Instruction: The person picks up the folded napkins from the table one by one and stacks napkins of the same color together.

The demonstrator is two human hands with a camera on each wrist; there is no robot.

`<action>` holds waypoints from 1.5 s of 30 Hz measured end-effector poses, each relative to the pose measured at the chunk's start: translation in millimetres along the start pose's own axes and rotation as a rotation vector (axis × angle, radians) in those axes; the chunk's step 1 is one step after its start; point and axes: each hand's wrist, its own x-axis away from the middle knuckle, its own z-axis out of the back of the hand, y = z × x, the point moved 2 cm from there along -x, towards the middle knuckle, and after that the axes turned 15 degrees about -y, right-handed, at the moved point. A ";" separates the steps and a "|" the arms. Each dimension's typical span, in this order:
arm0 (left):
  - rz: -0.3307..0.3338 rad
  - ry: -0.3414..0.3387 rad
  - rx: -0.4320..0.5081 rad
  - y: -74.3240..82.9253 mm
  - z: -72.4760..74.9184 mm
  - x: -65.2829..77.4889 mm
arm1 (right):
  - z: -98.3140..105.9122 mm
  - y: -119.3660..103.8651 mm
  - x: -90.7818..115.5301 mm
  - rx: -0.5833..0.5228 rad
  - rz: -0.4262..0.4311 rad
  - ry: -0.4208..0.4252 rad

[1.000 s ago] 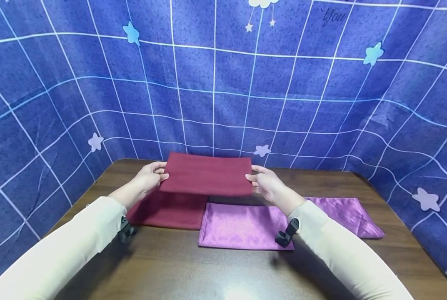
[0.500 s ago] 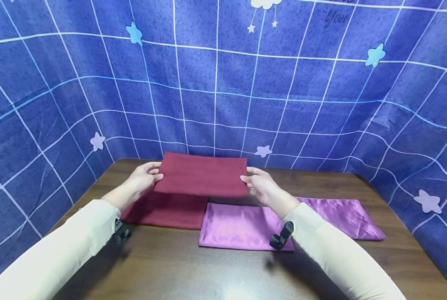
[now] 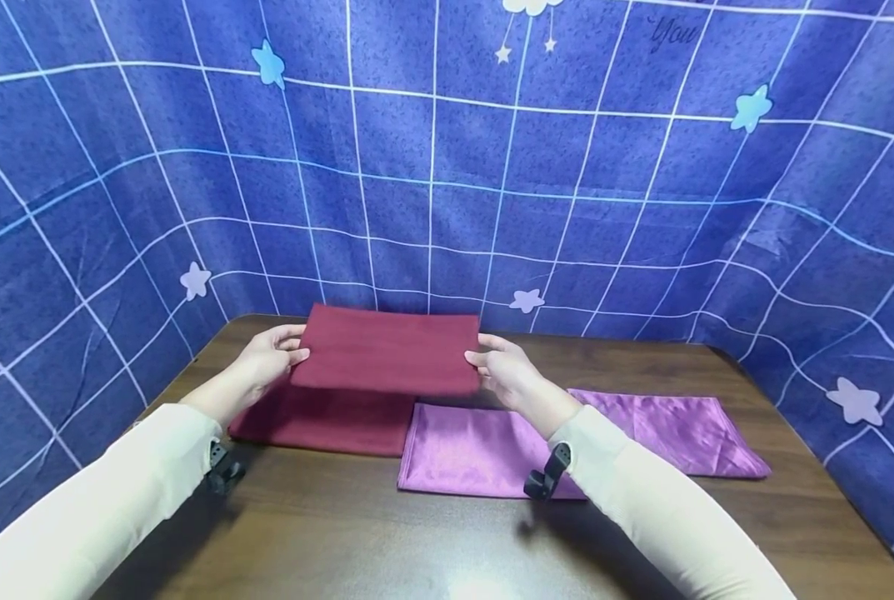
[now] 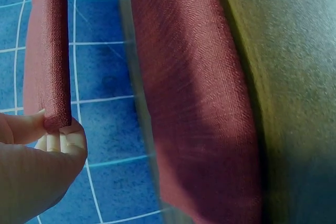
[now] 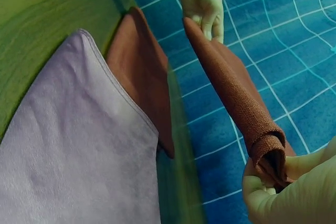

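Observation:
A folded dark red cloth (image 3: 390,350) is held up in the air between both hands. My left hand (image 3: 270,360) pinches its left end, thumb on the near side and fingers behind. At the other end my right hand (image 3: 508,372) pinches it the same way; the right wrist view shows the folded layers (image 5: 268,150) there. Below, a second dark red folded cloth (image 3: 334,422) lies flat on the table, partly covered in the head view by the raised one. The left wrist view shows this lower cloth (image 4: 194,98) apart from the held one.
A shiny purple folded cloth (image 3: 469,450) lies right of the lower red one, their edges close together. Another purple cloth (image 3: 679,433), somewhat wrinkled, lies farther right behind the right forearm. A blue gridded curtain (image 3: 447,167) stands behind the wooden table (image 3: 357,533).
Both hands have carried the raised red cloth leftward, so it hangs more squarely over the lower red cloth. More of the purple cloths shows. The cloths on the table have stayed put.

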 end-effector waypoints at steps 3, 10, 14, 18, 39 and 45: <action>0.000 0.000 -0.008 -2.0 2.0 3.2 | -3.0 2.6 -1.9 -0.016 0.007 0.001; 0.011 -0.009 -0.007 -6.0 5.0 7.5 | -7.5 7.5 -3.2 -0.027 0.013 0.009; 0.016 -0.009 -0.013 -8.7 6.3 9.7 | -10.5 9.2 -2.7 -0.024 0.012 0.005; 0.017 -0.002 -0.021 -10.8 8.2 12.5 | -13.7 11.4 -3.1 -0.018 0.009 -0.006; -0.034 -0.032 0.172 -21.9 28.0 26.4 | -33.4 19.7 -9.1 -0.017 0.000 -0.008; -0.040 -0.051 0.187 -25.5 33.4 28.1 | -37.6 24.6 -12.0 -0.022 -0.003 -0.025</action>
